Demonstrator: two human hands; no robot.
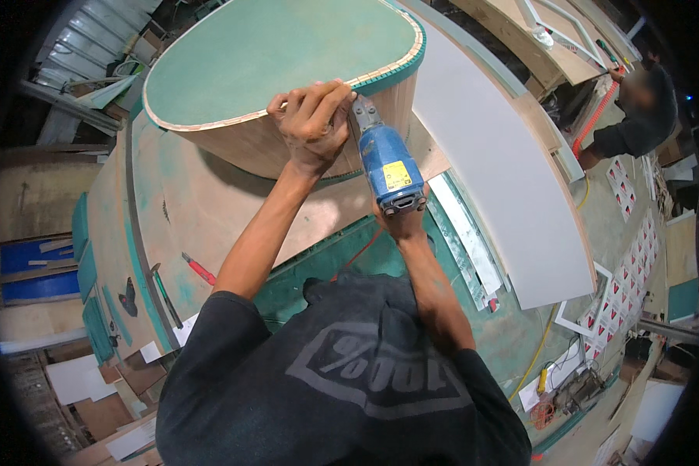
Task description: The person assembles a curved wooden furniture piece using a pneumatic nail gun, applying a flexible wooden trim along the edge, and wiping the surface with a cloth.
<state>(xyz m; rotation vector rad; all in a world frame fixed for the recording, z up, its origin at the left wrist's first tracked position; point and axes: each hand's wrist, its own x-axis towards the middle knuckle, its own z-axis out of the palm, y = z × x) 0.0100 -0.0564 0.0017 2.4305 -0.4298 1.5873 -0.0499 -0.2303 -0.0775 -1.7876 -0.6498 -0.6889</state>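
A large rounded wooden piece (287,62) with a pale green top and wood-coloured curved sides stands on the bench in front of me. Along its rim runs a light wooden edge strip (396,66), with a notched green band just below it. My left hand (311,128) is closed over the near rim, its fingers bent and pressing on the strip. My right hand (404,224) grips a blue nail gun (384,151) from beneath, so most of its fingers are hidden. The gun's metal nose meets the rim right beside my left fingertips.
A long light-grey panel (497,147) lies to the right. On the bench at left are a red-handled tool (199,269) and a green-handled hammer (165,295). Another person (645,109) is at the far right by a red coiled hose (596,116). A yellow hose (537,353) crosses the floor.
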